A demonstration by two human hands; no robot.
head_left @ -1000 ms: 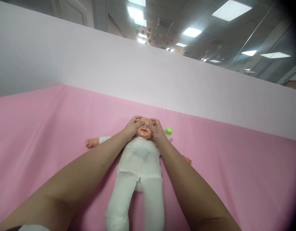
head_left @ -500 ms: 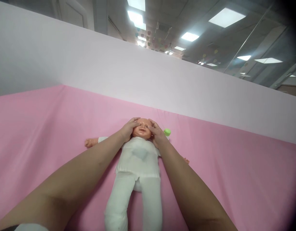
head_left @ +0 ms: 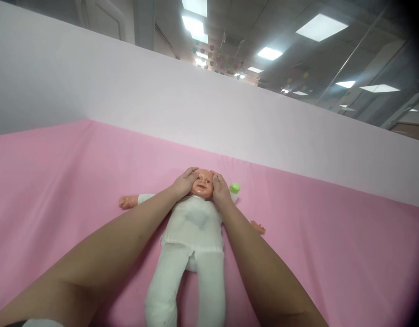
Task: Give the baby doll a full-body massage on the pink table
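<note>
A baby doll (head_left: pixel 196 222) in white clothes lies on its back on a pink sheet, arms spread out and face up. My left hand (head_left: pixel 185 183) rests against the left side of the doll's head, its fingertips near the eye. Against the right side of the head lies my right hand (head_left: pixel 221 187), fingers extended along the temple. Both palms cup the head, and the doll's face (head_left: pixel 203 184) shows between them. Just right of my right hand is a white bottle with a green cap (head_left: pixel 234 188), its lower part partly hidden.
The pink sheet (head_left: pixel 332 227) spreads out on both sides of the doll. A white wall or panel (head_left: pixel 209 113) rises behind it. Beyond the panel are ceiling lights and hanging heart shapes.
My right thumb has moved off the doll's face to the side of its head. The doll's body has shifted slightly left, and more of the bottle shows.
</note>
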